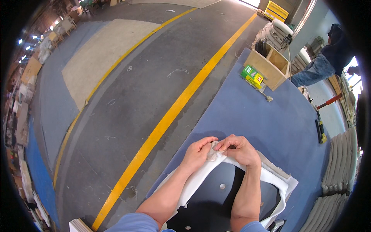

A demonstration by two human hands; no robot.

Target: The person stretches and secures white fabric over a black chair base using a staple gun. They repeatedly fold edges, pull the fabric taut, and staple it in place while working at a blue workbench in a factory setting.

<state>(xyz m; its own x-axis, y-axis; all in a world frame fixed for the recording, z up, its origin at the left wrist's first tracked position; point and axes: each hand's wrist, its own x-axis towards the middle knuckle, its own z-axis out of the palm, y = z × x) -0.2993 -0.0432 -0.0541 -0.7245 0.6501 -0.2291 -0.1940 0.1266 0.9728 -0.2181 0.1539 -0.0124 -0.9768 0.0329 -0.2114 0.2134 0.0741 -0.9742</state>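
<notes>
On the blue-topped table [270,129] in front of me lies a dark, smooth seat-like panel [218,189] with round holes in it. White padding [195,174] wraps round its edge, and beige fabric [278,170] shows along the far right side. At the panel's far left corner, my left hand [199,154] is closed on a gathered fold of the beige fabric. My right hand [241,151] pinches the same fold from the other side, its wrist bent over the panel. My right forearm hides part of the panel.
An open wooden box [270,67] stands at the table's far end, beside a green and yellow container [252,75]. A black and yellow hand tool [320,129] lies at the right edge. Stacked beige cushions [340,162] rise beyond it. Another person [328,58] stands far right.
</notes>
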